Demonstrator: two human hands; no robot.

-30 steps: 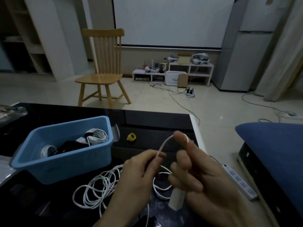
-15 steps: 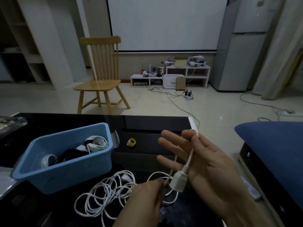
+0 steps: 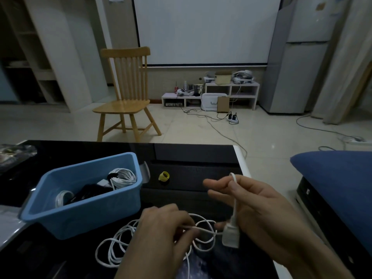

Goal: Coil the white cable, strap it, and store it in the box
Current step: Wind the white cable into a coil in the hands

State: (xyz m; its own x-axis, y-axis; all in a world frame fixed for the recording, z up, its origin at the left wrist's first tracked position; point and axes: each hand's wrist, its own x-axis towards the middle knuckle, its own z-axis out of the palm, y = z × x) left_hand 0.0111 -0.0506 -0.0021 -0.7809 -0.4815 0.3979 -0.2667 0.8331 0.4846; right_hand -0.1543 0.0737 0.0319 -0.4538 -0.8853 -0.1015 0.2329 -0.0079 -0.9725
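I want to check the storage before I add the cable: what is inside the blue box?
The blue box holds a strapped white coil, a smaller white coil and dark items between them. The near wall hides the bottom.

The box (image 3: 84, 200) stands on the table (image 3: 193, 156) at the left, with coiled cables inside. The loose cable (image 3: 120, 244) lies on the table just right of the box, under both hands. A ring (image 3: 163, 176) sits behind them. A chair (image 3: 125, 95) stands beyond the table.
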